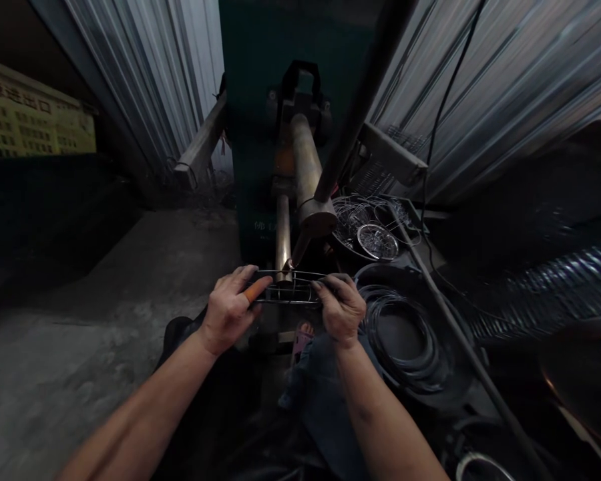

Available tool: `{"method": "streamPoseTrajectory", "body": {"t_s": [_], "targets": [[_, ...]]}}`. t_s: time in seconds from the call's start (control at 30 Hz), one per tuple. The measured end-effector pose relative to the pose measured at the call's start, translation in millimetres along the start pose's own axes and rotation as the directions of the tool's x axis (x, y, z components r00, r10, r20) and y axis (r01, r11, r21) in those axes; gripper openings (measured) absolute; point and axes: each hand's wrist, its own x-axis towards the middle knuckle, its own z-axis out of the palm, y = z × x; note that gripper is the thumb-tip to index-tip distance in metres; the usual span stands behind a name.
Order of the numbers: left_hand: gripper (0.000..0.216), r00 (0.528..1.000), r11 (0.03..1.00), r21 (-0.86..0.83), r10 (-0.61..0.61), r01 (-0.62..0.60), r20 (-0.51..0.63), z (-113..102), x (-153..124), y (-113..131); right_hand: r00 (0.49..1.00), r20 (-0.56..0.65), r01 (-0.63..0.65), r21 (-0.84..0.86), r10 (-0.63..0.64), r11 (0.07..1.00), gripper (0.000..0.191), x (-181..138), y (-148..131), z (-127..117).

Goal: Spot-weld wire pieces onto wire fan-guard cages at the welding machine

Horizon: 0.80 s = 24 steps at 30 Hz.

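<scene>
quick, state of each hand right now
Left hand: closed, holding the left end of the wire frame.
Right hand: closed, holding the right end of the same wire frame.

Fingers, edges and gloom eat a lot here
Both ends of the wire frame (280, 302) are tucked behind the left hand (230, 307) and right hand (343, 310). The yellow crate (35, 123) gets chopped by the left edge, a metal ring (475, 457) by the bottom, the green machine (253, 153) by the top, and its pale lettering (260, 226) is too small to read.
</scene>
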Motion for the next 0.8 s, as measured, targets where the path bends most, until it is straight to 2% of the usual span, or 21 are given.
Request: {"method": "streamPoseTrajectory", "body": {"t_s": [0.27,0.4,0.6,0.8], "targets": [[0.028,0.999,0.999,0.03,0.037,-0.036,-0.032,4.0,7.0,-7.8,0.999,0.034,0.038,0.046,-0.04,0.998,0.01,11.3,6.9,-0.3],[0.019,1.0,1.0,-0.01,0.007,-0.007,0.007,6.6,4.6,-10.0,0.998,0.066,0.02,0.046,-0.023,0.999,0.01,10.5,11.3,-2.3],[0.023,0.999,0.999,-0.037,0.003,-0.001,0.053,-1.5,11.1,-12.3,0.996,0.069,0.046,0.132,-0.055,0.99,0.007,12.8,12.1,-0.7],[0.019,0.996,0.999,-0.045,-0.012,0.016,0.087,-5.3,20.8,-17.9,0.996,0.066,0.051,0.155,-0.062,0.987,0.009,20.0,17.6,5.6]]}}
